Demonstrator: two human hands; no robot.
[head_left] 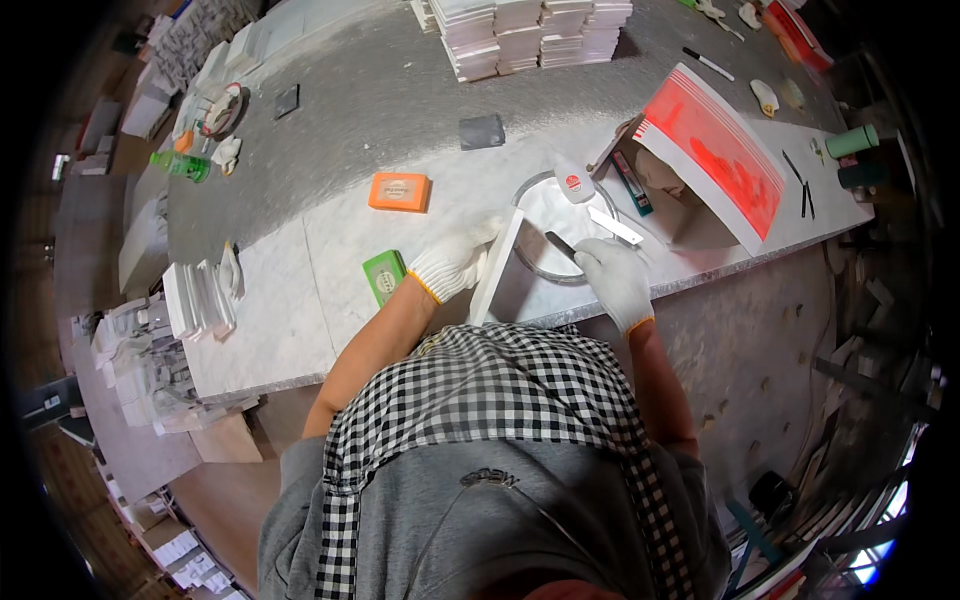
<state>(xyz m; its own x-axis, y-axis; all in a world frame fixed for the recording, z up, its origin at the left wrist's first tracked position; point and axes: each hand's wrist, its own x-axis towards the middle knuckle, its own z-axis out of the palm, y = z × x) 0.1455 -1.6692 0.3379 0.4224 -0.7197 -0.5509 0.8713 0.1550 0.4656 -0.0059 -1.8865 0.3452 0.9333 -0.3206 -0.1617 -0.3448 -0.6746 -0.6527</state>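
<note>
My left hand (455, 262), in a white knit glove, is closed on a white tile (497, 265) standing on its edge near the table's front. My right hand (615, 277), gloved too, grips a dark flat blade (560, 242) by its near end. The blade is over a round dish (524, 190) with a grey rim and a white inside, just right of the tile. A white tub (573, 181) with a red label sits at the dish's far rim. A short white strip (615, 226) lies across the dish's right side. The fingertips behind the tile are partly hidden.
Orange (399, 191) and green (384, 276) sanding-block-like blocks lie left of my hands. An open red-and-white carton (712, 150) stands right, beside a narrow dark green box (632, 183). Stacked white tiles (520, 38) rise at the back; more tiles (197, 298) stand left.
</note>
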